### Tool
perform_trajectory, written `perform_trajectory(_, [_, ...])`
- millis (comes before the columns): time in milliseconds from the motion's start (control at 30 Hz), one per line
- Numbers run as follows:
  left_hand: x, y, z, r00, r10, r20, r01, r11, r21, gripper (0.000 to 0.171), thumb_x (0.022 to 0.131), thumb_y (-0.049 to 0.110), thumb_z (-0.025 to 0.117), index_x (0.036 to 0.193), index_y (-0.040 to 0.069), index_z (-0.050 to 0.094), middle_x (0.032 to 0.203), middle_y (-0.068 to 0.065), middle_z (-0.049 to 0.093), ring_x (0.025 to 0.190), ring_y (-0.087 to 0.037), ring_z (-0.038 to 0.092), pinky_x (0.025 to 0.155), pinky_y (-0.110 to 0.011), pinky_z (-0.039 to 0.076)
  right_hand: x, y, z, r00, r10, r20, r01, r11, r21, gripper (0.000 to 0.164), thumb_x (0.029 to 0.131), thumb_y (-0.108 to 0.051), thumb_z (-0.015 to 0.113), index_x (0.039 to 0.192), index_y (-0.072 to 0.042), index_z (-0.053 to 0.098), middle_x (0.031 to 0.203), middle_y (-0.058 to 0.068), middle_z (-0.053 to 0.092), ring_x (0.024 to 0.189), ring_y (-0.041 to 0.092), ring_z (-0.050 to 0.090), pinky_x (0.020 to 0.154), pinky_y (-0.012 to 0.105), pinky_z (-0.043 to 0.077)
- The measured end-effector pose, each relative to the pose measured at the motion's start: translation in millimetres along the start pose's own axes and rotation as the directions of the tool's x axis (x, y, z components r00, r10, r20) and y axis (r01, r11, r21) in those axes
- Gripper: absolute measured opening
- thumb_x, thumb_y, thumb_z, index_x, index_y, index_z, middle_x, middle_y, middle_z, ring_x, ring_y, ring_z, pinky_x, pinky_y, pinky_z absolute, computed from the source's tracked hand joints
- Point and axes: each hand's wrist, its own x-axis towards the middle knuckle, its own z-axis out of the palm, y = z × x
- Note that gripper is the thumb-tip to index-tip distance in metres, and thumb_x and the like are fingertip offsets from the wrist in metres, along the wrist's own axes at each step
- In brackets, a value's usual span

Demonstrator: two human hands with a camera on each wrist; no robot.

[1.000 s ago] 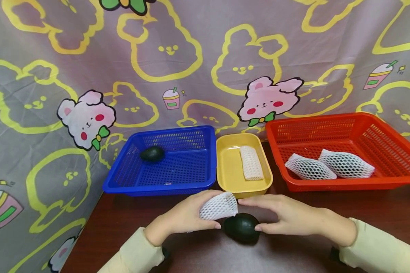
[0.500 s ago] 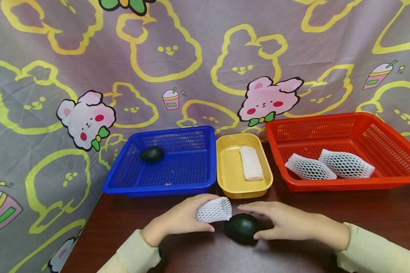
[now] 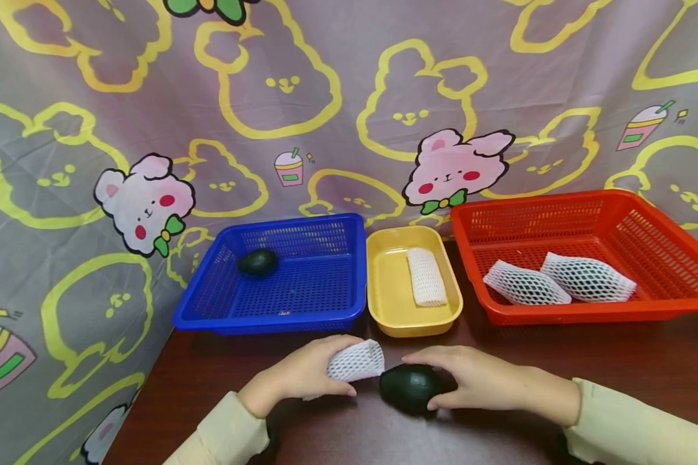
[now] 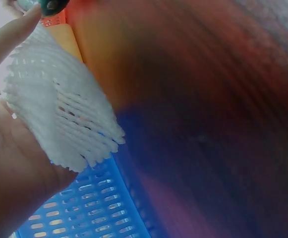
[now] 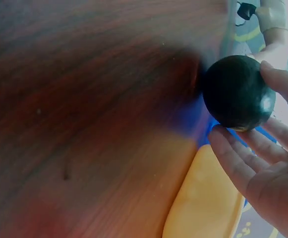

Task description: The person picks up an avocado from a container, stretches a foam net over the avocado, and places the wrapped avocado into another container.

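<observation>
My left hand (image 3: pixel 305 371) holds a white foam net sleeve (image 3: pixel 356 361), its open end facing the avocado on the right. In the left wrist view the sleeve (image 4: pixel 64 104) lies across the palm, with the thumb along its upper part. A dark green avocado (image 3: pixel 408 387) is on the table just right of the sleeve. My right hand (image 3: pixel 477 381) grips it from the right, thumb on the near side and fingers over the far side. In the right wrist view the avocado's rounded end (image 5: pixel 238 91) sits between thumb and fingers.
Behind the hands stand a blue basket (image 3: pixel 279 323) with another avocado (image 3: pixel 258 263), a yellow tray (image 3: pixel 386 284) with a foam sleeve (image 3: pixel 426 276), and a red basket (image 3: pixel 593 313) with two sleeved avocados (image 3: pixel 587 278). A patterned cloth (image 3: pixel 349 97) hangs behind the table.
My left hand has drawn left and a little nearer with the foam net sleeve, away from over the avocado. My right hand has come left and its fingers have closed further round the avocado.
</observation>
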Motion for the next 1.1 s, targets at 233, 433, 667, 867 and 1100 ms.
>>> perform_trajectory(233, [-0.6, -1.5, 2.7, 0.999, -0.023, 0.038, 0.022, 0.999, 0.029, 0.077, 0.076, 0.031, 0.092, 0.143, 0.022, 0.057, 0.126, 0.004, 0.063, 0.108, -0.01, 0.058, 0.092, -0.034, 0.05, 3, 0, 5, 1.0, 0.002, 0.022, -0.002, 1.0, 0.026, 0.062, 0.087, -0.034, 0.084, 0.139, -0.008, 0.061, 0.132, 0.002, 0.065, 0.12, 0.017, 0.061, 0.1, 0.038, 0.05])
perform_trajectory(433, [1.5, 0.3, 4.0, 0.997, -0.043, 0.059, 0.04, 0.998, 0.045, 0.076, 0.076, 0.032, 0.093, 0.143, 0.026, 0.057, 0.128, 0.005, 0.062, 0.109, -0.011, 0.058, 0.093, -0.035, 0.05, 3, 0, 5, 1.0, 0.01, 0.011, -0.011, 1.0, 0.023, 0.063, 0.084, -0.03, 0.087, 0.137, -0.006, 0.063, 0.131, 0.002, 0.066, 0.119, 0.016, 0.062, 0.099, 0.037, 0.051])
perform_trajectory(667, [3.6, 1.1, 8.8, 0.996, -0.058, 0.071, 0.052, 0.995, 0.084, 0.078, 0.075, 0.035, 0.093, 0.143, 0.026, 0.057, 0.126, 0.005, 0.062, 0.106, -0.01, 0.058, 0.091, -0.033, 0.05, 1, 0, 5, 0.999, 0.046, 0.017, -0.047, 0.999, 0.028, 0.066, 0.084, -0.031, 0.087, 0.139, -0.006, 0.061, 0.132, 0.003, 0.065, 0.118, 0.015, 0.06, 0.097, 0.034, 0.051])
perform_trajectory(867, [5.4, 2.0, 11.8, 0.995, -0.045, 0.085, 0.037, 0.995, 0.097, 0.079, 0.075, 0.038, 0.092, 0.144, 0.025, 0.056, 0.127, 0.005, 0.062, 0.107, -0.009, 0.058, 0.09, -0.032, 0.05, -1, 0, 5, 0.999, 0.053, 0.01, -0.054, 0.997, 0.049, 0.064, 0.083, -0.028, 0.086, 0.138, -0.007, 0.061, 0.132, 0.002, 0.064, 0.117, 0.014, 0.059, 0.097, 0.033, 0.051])
perform_trajectory(1100, [8.0, 1.6, 11.5, 0.995, -0.051, 0.084, 0.042, 0.994, 0.103, 0.079, 0.075, 0.039, 0.092, 0.144, 0.027, 0.056, 0.126, 0.006, 0.062, 0.106, -0.009, 0.058, 0.089, -0.033, 0.05, -4, 2, 7, 0.999, 0.03, -0.022, -0.028, 0.996, 0.08, 0.062, 0.081, -0.02, 0.086, 0.136, -0.009, 0.061, 0.13, 0.001, 0.065, 0.115, 0.013, 0.06, 0.097, 0.033, 0.05])
